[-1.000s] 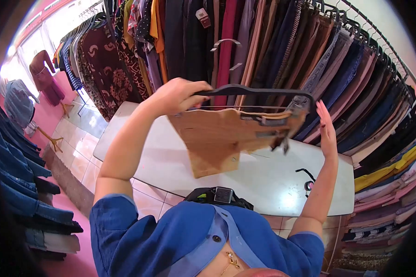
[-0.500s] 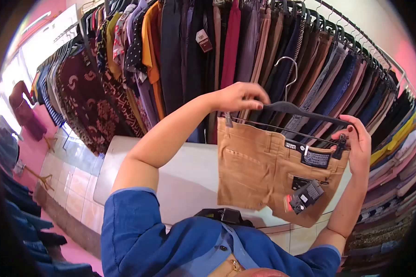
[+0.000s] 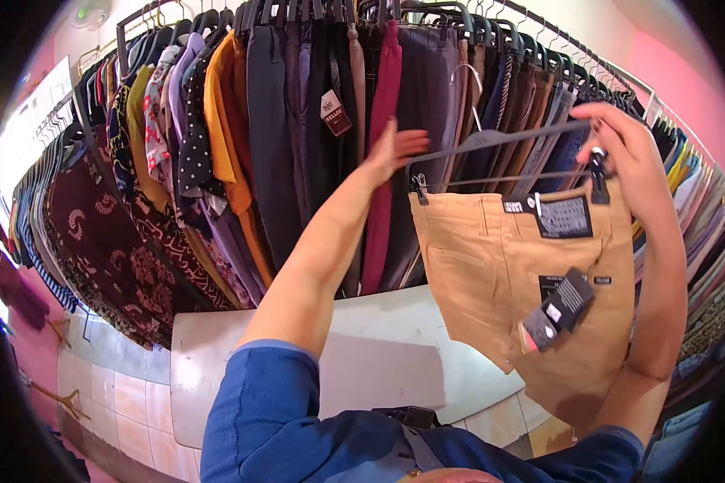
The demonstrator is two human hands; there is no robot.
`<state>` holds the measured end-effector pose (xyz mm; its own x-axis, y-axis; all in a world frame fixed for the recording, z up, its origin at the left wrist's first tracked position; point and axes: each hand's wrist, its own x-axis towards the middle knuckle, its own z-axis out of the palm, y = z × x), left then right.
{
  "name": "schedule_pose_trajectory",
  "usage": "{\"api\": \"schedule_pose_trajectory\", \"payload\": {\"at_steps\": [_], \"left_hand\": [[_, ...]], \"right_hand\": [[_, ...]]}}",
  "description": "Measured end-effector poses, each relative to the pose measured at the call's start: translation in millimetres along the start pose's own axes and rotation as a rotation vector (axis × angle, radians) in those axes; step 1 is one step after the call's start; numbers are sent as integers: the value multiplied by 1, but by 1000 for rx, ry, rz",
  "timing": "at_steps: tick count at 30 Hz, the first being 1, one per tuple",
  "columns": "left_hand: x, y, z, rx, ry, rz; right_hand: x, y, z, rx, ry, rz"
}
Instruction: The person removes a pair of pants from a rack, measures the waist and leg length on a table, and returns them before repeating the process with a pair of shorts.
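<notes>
Tan shorts (image 3: 467, 249) hang by two black clips from a dark clip hanger (image 3: 491, 142) with a metal hook, held up in front of me. My right hand (image 3: 624, 149) grips the hanger's right end, beside the right clip. At the other end, my left hand (image 3: 396, 151) has its fingers stretched out, close to the hanger's tip. A dark brand patch (image 3: 564, 217) is on the waistband, and a cardboard swing tag (image 3: 557, 312) dangles over the back pocket.
A long rail (image 3: 572, 48) packed with hanging trousers and tops runs across the back. Below the clothes stands a white table (image 3: 242, 378). More garments hang at the far right, and a maroon patterned garment (image 3: 109, 217) hangs at the left.
My left hand has let go of the hanger and its fingers have straightened. The hanger and shorts have shifted slightly right, with the right end raised. My view has tilted up.
</notes>
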<state>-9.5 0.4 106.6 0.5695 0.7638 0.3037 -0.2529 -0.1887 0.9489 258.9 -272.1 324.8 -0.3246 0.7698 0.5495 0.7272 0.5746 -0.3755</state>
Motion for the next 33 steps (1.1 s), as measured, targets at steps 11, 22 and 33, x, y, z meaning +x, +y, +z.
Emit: {"api": "schedule_pose_trajectory", "payload": {"at_steps": [11, 22, 33], "left_hand": [[-71, -14, -62, 56, 685, -170], [-125, -56, -27, 99, 666, -288], [-373, -229, 93, 984, 744, -478]], "right_hand": [[200, 7, 32, -376, 225, -225], [345, -24, 43, -523, 708, 60], [342, 31, 102, -719, 527, -84]]}}
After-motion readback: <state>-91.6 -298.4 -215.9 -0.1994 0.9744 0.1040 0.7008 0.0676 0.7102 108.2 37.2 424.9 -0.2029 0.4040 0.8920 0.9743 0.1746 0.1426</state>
